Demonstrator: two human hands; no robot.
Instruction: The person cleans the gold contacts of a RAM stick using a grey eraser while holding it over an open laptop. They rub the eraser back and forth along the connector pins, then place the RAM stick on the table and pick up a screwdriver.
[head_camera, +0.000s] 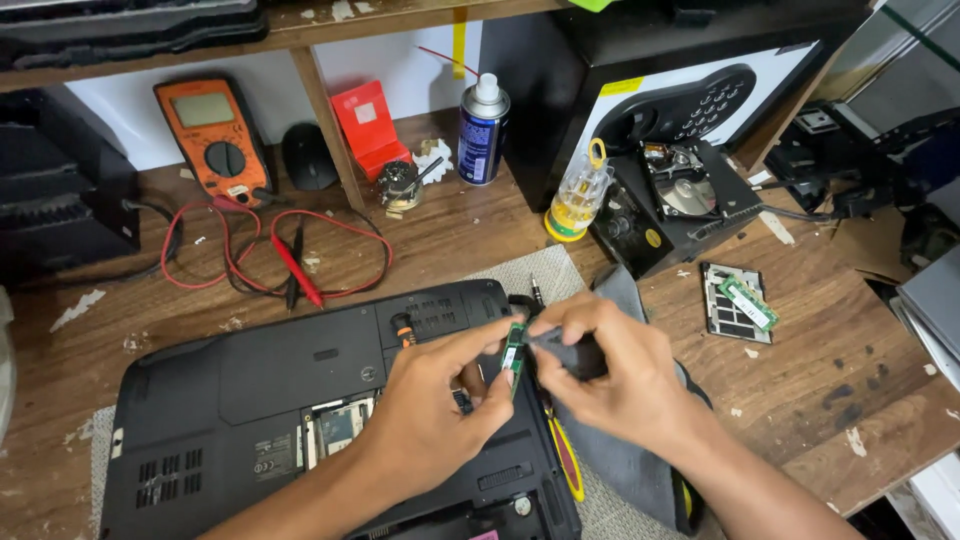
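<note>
- Left hand (430, 400) pinches a small green memory stick (514, 352) on edge, thumb & forefinger closed narrow on it, just above the laptop (250, 400).
- Right hand (610, 375) grips a small dark pad (572, 352), fingers curled tight round it; pad touches the memory stick's right face.
- Laptop lies upside down, black, bottom cover open w/ a board showing in the open bay (335, 425) left of the left hand.
- Memory stick sits over the laptop's right edge, held between both hands, off the bench.
- Grey cloth (625, 470) lies right of the laptop, under the right hand & forearm.
- Yellow-handled tool (567, 462) lies along the laptop's right edge, partly under the right wrist.
- Orange meter (215, 135) stands behind the laptop, far left; its red & black leads (290, 262) loop on the bench (830, 370) betw. meter and laptop.
- Black mouse (308, 157) behind the laptop, just right of the meter.
- Spray can (483, 130), blue w/ white cap, stands behind the laptop, near centre.
- Clear yellow screwdriver set (578, 195) stands right of the spray can.
- Open hard drive (685, 185) sits on a black box, behind & right of the laptop.
- 2nd green memory stick (748, 303) rests on a small dark cover plate (733, 305), well right of the laptop.
</note>
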